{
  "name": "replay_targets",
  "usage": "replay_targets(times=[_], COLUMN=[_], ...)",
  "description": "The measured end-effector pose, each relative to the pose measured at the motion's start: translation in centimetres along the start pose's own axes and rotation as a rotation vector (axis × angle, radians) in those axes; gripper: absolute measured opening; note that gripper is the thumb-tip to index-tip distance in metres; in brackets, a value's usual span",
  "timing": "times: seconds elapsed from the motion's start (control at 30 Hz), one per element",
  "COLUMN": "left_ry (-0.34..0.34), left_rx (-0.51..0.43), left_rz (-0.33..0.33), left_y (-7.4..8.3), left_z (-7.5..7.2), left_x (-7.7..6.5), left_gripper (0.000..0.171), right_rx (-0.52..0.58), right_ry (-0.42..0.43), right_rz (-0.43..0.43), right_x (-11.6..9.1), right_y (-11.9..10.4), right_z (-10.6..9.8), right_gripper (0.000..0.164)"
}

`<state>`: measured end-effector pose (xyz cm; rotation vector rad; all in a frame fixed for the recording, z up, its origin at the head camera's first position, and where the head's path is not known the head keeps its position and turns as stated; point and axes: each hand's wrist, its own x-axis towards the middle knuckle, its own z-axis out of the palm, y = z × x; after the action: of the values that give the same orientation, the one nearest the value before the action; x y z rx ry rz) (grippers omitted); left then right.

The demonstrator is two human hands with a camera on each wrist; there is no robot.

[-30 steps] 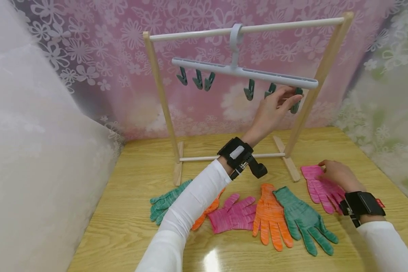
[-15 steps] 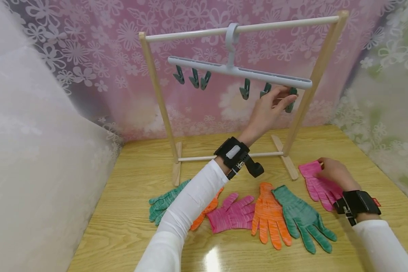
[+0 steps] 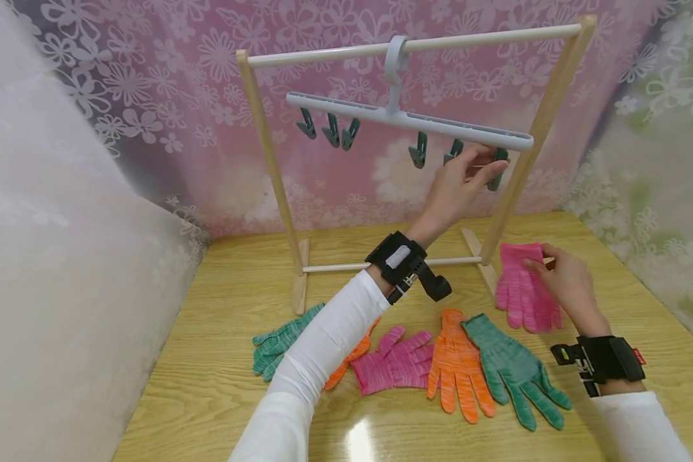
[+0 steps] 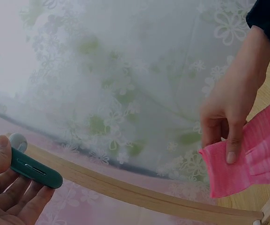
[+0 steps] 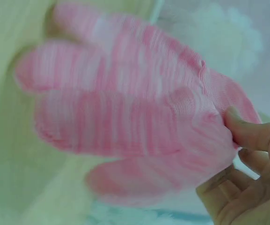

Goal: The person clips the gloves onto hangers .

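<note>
My left hand [image 3: 459,183] pinches the rightmost dark green clip [image 3: 498,169], which hangs from the right end of the grey clip hanger [image 3: 462,130]. In the left wrist view the thumb and fingers lie on either side of that clip [image 4: 35,169]. By its cuff, a pink glove [image 3: 522,289] is pinched between the thumb and fingers of my right hand [image 3: 572,285]. The glove hangs with its fingers downward, in front of the rack's right foot. In the right wrist view the pink glove [image 5: 125,112] fills much of the picture, slightly blurred.
A wooden rack with a white top bar [image 3: 496,40] bears the hanger, whose other green clips [image 3: 418,151] hold nothing. On the wooden table lie an orange glove [image 3: 459,366], a green glove [image 3: 516,369], another pink glove [image 3: 395,362] and, partly behind my left sleeve, more gloves.
My right hand has lifted the right-hand pink glove off the table, up and slightly left toward the rack. My left hand stays at the rightmost clip.
</note>
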<state>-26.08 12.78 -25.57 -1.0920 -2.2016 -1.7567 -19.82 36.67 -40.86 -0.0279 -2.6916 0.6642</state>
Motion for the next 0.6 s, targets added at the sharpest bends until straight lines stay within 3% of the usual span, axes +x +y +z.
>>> replay_targets(times=[0.17, 0.6], left_ry=[0.030, 0.114], left_rx=[0.032, 0.000], left_rz=[-0.005, -0.028], left_y=[0.1, 0.3], left_z=[0.4, 0.8], left_x=[0.0, 0.3], left_gripper=[0.034, 0.032], right_rx=[0.047, 0.162], right_ry=[0.174, 0.345], right_rz=[-0.073, -0.154], right_x=[0.4, 1.4], right_y=[-2.5, -8.4], right_z=[-0.6, -1.9], right_gripper=[0.029, 0.028])
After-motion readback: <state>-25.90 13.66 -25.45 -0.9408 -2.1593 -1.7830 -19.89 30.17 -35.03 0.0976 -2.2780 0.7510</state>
